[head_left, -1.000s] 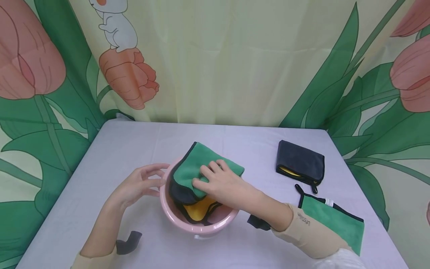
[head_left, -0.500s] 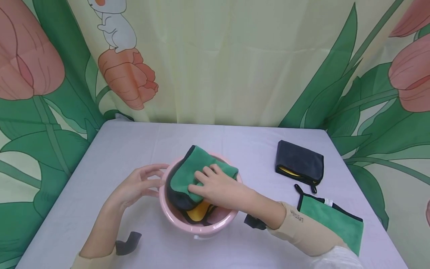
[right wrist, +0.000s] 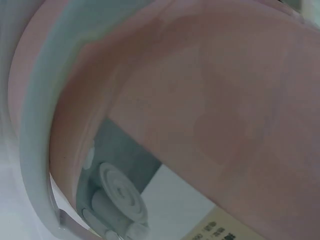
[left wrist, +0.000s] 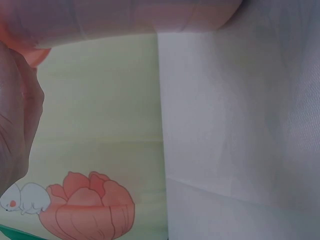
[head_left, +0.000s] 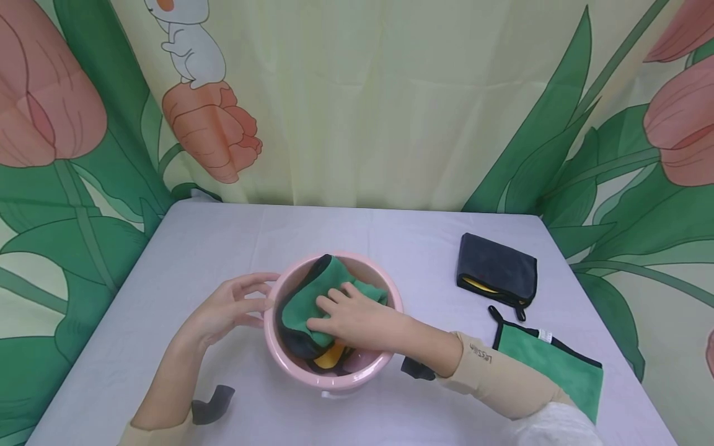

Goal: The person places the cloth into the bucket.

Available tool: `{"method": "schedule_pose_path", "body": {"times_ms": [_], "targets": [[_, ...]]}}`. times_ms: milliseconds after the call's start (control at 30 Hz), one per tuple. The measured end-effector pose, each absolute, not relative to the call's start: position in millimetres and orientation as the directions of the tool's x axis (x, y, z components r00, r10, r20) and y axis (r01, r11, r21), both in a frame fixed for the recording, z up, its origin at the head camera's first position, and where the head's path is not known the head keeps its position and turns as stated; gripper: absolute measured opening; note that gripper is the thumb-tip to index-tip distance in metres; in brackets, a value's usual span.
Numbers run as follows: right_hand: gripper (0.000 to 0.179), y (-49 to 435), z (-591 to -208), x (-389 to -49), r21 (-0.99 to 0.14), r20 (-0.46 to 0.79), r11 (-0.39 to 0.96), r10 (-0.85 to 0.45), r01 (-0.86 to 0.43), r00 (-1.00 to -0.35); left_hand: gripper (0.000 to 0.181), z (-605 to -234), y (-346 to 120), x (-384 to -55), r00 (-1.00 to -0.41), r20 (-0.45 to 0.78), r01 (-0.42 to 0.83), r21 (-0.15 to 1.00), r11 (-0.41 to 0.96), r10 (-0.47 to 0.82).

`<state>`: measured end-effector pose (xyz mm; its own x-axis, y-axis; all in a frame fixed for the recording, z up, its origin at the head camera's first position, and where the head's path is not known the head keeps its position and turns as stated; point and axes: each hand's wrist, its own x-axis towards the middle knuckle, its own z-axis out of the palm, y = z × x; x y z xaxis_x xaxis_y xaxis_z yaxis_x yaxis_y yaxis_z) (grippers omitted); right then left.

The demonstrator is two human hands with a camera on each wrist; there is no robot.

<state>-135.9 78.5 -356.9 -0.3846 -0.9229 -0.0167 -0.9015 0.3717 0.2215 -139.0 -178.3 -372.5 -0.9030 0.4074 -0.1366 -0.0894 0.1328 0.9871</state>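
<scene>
A pink bucket (head_left: 361,378) stands on the table, holding a green cloth with black edging (head_left: 307,300) and a yellow piece of cloth (head_left: 330,356) beneath it. My right hand (head_left: 357,319) reaches over the rim, its bent fingers gripping the green cloth inside. At the bucket's left side, my left hand (head_left: 229,306) touches the rim with loosely bent fingers. In the left wrist view, the bucket wall (left wrist: 120,17) runs along the top and part of my left hand (left wrist: 15,115) shows. The right wrist view shows the bucket's white handle (right wrist: 37,115) and printed label (right wrist: 125,190); my right hand is out of it.
A folded dark cloth with yellow inside (head_left: 496,269) lies at the table's right. In front of it is a flat green cloth (head_left: 552,365), partly covered by my right sleeve (head_left: 502,378). A printed curtain (head_left: 390,111) hangs behind the white-covered table (head_left: 240,241).
My right hand has moved down and slightly left with the green cloth, which sits lower in the bucket and shows more of the far rim. The left hand has stayed put.
</scene>
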Motion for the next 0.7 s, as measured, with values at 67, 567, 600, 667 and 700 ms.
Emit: {"method": "schedule_pose_path", "body": {"times_ms": [67,567,600,667,700], "targets": [[0.032,78.6,-357.0,-135.8,0.219,-0.026,0.364,-0.925,-0.905,-0.379,0.052,-372.8,-178.0,-139.0,-0.905,-0.138,-0.089,0.986,0.138,0.403],[0.042,75.9,-359.7,-133.4,0.235,-0.215,0.337,-0.897,-0.912,-0.387,0.052,-373.3,-177.8,-137.8,-0.910,-0.132,-0.083,0.987,0.141,0.392],[0.042,76.1,-360.1,-133.2,0.235,-0.223,0.335,-0.895,-0.912,-0.386,0.052,-373.3,-177.9,-137.7,-0.909,-0.132,-0.082,0.987,0.139,0.395],[0.042,76.5,-360.7,-133.2,0.228,-0.231,0.335,-0.894,-0.914,-0.385,0.052,-373.2,-177.9,-137.6,-0.908,-0.130,-0.081,0.987,0.137,0.398],[0.042,76.8,-361.0,-133.3,0.223,-0.235,0.335,-0.893,-0.916,-0.384,0.052,-373.1,-177.9,-137.5,-0.908,-0.129,-0.080,0.987,0.137,0.398]]}}
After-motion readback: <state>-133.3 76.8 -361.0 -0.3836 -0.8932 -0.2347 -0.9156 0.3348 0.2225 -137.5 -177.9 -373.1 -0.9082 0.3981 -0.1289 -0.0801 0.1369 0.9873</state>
